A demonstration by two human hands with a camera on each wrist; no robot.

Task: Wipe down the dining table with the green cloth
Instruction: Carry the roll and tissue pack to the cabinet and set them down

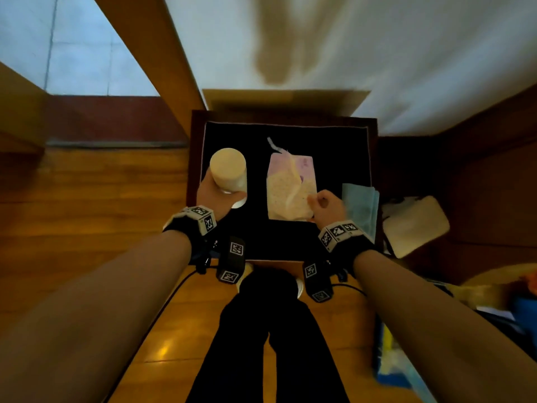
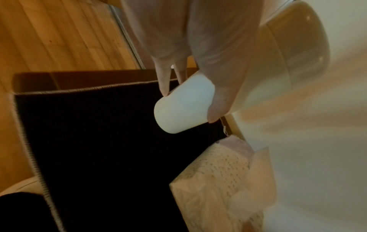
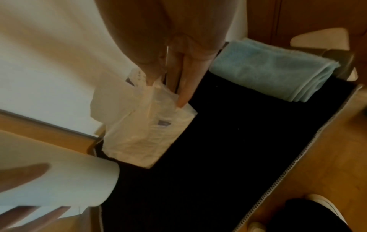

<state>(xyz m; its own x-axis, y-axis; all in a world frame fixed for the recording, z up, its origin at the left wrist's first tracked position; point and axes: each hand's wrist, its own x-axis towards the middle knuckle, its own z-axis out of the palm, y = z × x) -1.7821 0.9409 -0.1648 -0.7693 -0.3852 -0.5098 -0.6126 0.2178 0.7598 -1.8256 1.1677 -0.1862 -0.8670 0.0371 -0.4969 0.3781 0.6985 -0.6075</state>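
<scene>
The green cloth (image 1: pixel 360 207) (image 3: pixel 268 69) lies folded at the right edge of a black chair cushion (image 1: pixel 284 239) (image 3: pixel 238 149). The white dining table (image 1: pixel 377 53) spreads beyond the chair. My left hand (image 1: pixel 229 196) (image 2: pixel 189 105) grips a white cup (image 1: pixel 228 168) (image 2: pixel 184 106) with a cream top, held above the left side of the cushion. My right hand (image 1: pixel 325 206) (image 3: pixel 166 92) pinches the near corner of a soft tissue pack (image 1: pixel 290 190) (image 3: pixel 147 133) over the middle of the cushion, just left of the cloth and apart from it.
A beige bag (image 1: pixel 415 225) sits on the floor right of the chair. Wooden floor (image 1: pixel 87 213) runs on the left. My dark-trousered legs (image 1: pixel 270 344) stand in front of the chair. Blue and yellow clutter (image 1: pixel 392 359) lies at lower right.
</scene>
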